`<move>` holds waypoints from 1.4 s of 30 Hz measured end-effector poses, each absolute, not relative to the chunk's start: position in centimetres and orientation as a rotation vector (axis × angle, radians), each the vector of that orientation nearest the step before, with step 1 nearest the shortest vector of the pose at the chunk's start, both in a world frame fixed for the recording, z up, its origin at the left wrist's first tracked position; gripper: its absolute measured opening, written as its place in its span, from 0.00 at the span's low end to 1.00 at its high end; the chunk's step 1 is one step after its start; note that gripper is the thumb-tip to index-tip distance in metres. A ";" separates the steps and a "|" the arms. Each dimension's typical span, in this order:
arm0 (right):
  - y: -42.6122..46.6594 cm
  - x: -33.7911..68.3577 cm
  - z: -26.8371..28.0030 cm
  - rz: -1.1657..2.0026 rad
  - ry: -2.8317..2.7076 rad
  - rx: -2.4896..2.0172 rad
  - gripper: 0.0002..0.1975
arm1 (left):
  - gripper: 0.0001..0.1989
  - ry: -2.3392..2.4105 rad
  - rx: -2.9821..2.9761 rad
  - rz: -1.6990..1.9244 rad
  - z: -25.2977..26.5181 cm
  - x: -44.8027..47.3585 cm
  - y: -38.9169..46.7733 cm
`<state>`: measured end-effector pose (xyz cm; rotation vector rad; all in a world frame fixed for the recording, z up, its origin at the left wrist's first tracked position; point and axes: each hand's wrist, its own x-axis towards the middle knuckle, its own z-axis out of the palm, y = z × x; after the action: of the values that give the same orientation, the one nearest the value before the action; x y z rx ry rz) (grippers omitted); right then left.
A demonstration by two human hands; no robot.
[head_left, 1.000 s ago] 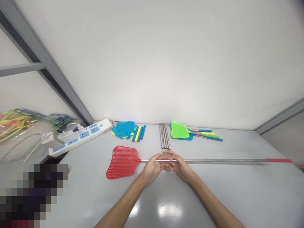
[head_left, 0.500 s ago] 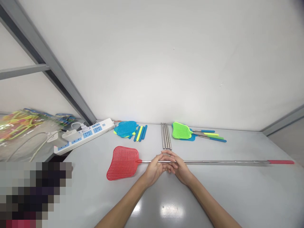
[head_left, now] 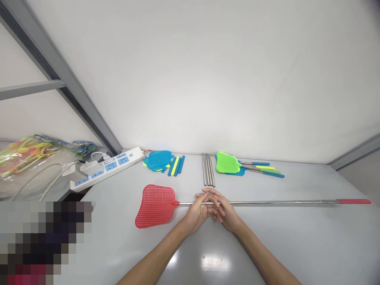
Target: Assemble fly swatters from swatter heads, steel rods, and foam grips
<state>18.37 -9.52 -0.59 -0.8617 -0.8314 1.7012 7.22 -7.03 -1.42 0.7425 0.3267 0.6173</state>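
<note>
A red fly swatter (head_left: 156,206) with a long, drawn-out metal rod stretches sideways above or on the grey table, its mesh head at the left and its red grip at the far right. My left hand (head_left: 197,213) is closed around the rod near the mesh head. Just to its right, my right hand (head_left: 224,209) curls round the same rod. The fingers of both hands overlap in the middle, partly hiding the rod. Beyond them lie several bare metal tubes (head_left: 208,170) side by side.
Blue swatter heads (head_left: 159,160) and loose blue and yellow grips (head_left: 176,166) lie at the back left. Swatters with a green one (head_left: 228,163) on top lie back right. A power strip (head_left: 108,168), plastic-wrapped goods (head_left: 28,158) and a pixelated area occupy the left.
The red mesh head has shifted slightly right and toward me. My hands stay together at the rod, the left one a little further right. The view has moved slightly.
</note>
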 end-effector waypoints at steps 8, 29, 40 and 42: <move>-10.1 17.2 -0.4 1.777 -0.679 -0.793 0.18 | 0.22 0.416 0.740 0.494 -1.8 6.7 -6.9; -10.8 16.8 0.0 1.736 -0.614 -0.845 0.21 | 0.25 0.354 0.644 0.361 -1.6 7.2 -7.7; -10.7 17.0 0.2 1.796 -0.695 -0.788 0.20 | 0.27 0.464 0.665 0.450 -1.3 8.1 -8.3; -10.9 17.1 0.2 1.840 -0.706 -0.709 0.20 | 0.28 0.468 0.689 0.486 -0.9 8.1 -8.4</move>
<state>17.12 -10.85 0.17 -0.7088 -0.7058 1.8403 8.07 -8.39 -0.89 0.6893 0.4676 0.4859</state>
